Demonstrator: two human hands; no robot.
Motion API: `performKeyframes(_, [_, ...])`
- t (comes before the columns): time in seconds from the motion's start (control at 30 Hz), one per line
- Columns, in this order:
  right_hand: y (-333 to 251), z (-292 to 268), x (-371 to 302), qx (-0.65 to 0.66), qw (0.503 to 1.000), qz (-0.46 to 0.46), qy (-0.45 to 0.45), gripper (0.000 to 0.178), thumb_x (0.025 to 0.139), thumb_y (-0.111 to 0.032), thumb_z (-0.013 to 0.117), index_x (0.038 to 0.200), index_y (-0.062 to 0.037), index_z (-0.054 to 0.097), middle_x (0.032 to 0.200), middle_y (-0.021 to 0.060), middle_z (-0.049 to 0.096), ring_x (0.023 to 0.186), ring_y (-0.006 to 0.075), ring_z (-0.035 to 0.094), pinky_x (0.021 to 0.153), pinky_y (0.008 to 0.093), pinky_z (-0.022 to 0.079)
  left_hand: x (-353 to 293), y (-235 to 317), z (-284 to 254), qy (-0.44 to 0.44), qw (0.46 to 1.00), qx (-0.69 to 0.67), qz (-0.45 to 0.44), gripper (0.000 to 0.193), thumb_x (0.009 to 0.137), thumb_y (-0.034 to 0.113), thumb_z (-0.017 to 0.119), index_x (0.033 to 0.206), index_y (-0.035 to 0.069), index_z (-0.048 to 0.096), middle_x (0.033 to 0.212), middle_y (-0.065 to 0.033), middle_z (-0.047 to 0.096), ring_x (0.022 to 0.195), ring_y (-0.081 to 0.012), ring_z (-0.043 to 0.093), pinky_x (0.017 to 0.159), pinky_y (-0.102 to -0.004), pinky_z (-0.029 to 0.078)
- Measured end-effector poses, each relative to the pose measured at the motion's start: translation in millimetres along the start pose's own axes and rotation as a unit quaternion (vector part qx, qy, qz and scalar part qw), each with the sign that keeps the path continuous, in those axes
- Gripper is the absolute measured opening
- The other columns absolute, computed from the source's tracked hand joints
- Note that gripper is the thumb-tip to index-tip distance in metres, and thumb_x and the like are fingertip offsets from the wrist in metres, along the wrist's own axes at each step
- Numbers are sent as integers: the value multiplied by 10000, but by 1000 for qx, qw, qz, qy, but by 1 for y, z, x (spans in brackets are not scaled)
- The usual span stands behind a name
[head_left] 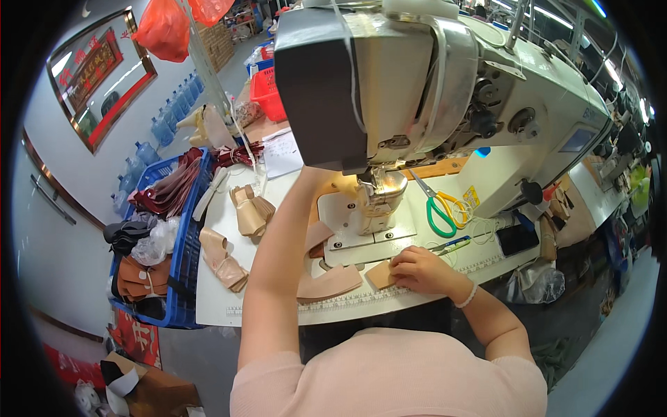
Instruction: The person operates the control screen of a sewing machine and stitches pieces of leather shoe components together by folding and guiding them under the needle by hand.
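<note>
A sewing machine (417, 76) stands in front of me, with its post-shaped bed (379, 212) lit under the needle area. My left arm reaches past the left side of the machine head. My left hand (335, 181) is near the post, and its fingers are mostly hidden behind the head. Close to the table's front edge, my right hand (415, 269) has its fingers bent over a small tan leather-like piece (380, 275), gripping its right end. Just left of that piece lies a curved, pale pink-beige strip (333, 282).
Green-and-yellow-handled scissors (432, 221), a slim green-and-blue tool (455, 243) and a black phone (517, 240) lie to the right. Tied beige bundles (250, 210) rest at the left, beside a blue crate (177, 267) of cut pieces. A ruler strip (333, 299) runs along the front edge.
</note>
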State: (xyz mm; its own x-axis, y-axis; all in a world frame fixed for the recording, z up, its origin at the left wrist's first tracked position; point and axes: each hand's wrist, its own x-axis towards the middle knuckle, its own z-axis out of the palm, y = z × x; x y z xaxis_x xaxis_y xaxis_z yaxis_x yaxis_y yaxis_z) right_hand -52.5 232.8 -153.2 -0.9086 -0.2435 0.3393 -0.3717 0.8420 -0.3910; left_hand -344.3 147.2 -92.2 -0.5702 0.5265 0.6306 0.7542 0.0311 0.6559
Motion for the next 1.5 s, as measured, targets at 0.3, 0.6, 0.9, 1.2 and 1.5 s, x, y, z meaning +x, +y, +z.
performKeyframes(0.3, [3,-4,-3,56,998,34,2,143,742,-155,702,850,-61,693,938,40,635,920,231,562,825,325,469,10,-12,17,-177,983,29,-28,217,817,87,565,1017,11,597,954,-193,626,910,-337,591,785,-377,470])
performKeyframes(0.6, [-1,2,1,17,980,166,107,71,794,-79,619,857,-48,608,806,127,622,721,320,609,635,384,502,-38,-35,48,-368,919,69,-125,221,825,110,569,1022,15,598,960,-193,632,925,-323,588,799,-384,465])
performKeyframes(0.9, [-9,-30,17,-245,915,-89,307,226,683,-15,650,904,-57,634,945,38,610,812,195,595,657,320,491,-77,19,-20,-233,925,-90,-286,275,920,266,517,1002,35,641,953,-70,650,927,-142,591,819,-289,460])
performKeyframes(1.2, [-41,22,41,144,899,30,412,235,719,129,604,896,-24,620,931,89,597,838,200,603,741,277,498,-188,80,5,31,832,-497,-245,104,911,85,550,967,17,605,1107,-107,584,1053,-166,527,903,-311,432])
performKeyframes(1.5, [-46,-13,42,333,906,190,179,149,829,-28,655,957,48,646,860,67,668,787,100,624,728,230,515,-183,94,-12,-35,923,-333,-187,98,797,-8,674,880,-13,621,885,-75,641,801,-94,603,709,-210,489])
